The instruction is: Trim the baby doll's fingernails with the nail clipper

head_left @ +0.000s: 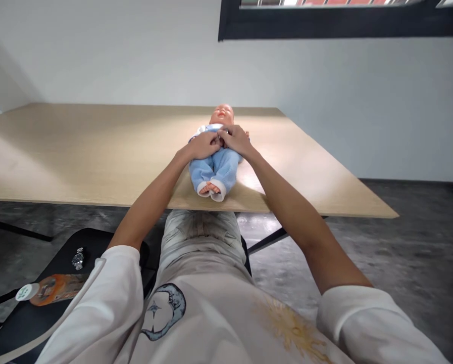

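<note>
A baby doll [221, 114] lies on its back on the table, its head toward the wall and its bare feet toward me. It wears a light blue outfit [226, 164] with white cuffs and a white collar. Both my hands meet over the doll's chest. My left hand [204, 144] has curled fingers closed on the outfit's front, from the left side. Coming from the right, my right hand [237, 139] pinches the same part of the outfit, its fingertips close to those of the left. What lies right under the fingertips is mostly hidden.
The light wooden table [97, 151] reaches to the white wall, below a dark window frame [324, 24]. At lower left a black chair [33, 333] holds a wristwatch [78, 259] and an orange drink bottle [57, 289] with a white cap. A pale strap crosses there.
</note>
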A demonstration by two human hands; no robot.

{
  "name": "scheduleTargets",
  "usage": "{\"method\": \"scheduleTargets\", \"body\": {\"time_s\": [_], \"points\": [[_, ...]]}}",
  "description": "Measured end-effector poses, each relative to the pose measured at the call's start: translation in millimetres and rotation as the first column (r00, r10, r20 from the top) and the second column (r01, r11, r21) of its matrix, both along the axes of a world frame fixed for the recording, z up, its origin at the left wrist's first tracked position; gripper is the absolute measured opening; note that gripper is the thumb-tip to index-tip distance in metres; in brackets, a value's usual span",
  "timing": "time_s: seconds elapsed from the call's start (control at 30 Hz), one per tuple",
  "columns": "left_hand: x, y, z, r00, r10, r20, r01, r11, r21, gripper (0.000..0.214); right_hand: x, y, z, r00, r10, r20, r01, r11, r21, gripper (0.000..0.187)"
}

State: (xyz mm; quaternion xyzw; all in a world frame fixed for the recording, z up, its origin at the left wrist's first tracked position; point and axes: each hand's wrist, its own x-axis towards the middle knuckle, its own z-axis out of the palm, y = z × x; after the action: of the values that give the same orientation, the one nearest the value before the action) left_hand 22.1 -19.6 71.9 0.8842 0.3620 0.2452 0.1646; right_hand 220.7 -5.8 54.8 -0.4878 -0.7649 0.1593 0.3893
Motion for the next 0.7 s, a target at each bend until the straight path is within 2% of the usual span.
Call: {"method": "scheduleTargets", "body": {"time_s": [0.13,0.27,0.4,0.7], "points": [[1,5,-2.5,0.999,0.009,0.051,-0.009,1.000,-0.016,0.009,1,-1,0.7,1.000,0.001,0.013,-0.001,1.000,0.019,0.043],[1,-2,4.4,0.999,0.024,0.028,-0.022,0.998,-0.061,0.005,0,-3,4.9,1.000,0.008,0.026,-0.007,1.000,-0.005,0.042],[3,-10,10.2,0.999,0.047,0.000,-0.047,0.998,-0.044,0.008,-2,-7,7.1,1.000,0.007,0.006,-0.007,1.000,-0.009,0.040],[-1,4,-0.6,0.999,0.008,0.050,-0.007,0.999,-0.033,0.006,-4,-2,2.6,1.000,0.013,-0.016,-0.013,0.999,0.033,0.046]]}}
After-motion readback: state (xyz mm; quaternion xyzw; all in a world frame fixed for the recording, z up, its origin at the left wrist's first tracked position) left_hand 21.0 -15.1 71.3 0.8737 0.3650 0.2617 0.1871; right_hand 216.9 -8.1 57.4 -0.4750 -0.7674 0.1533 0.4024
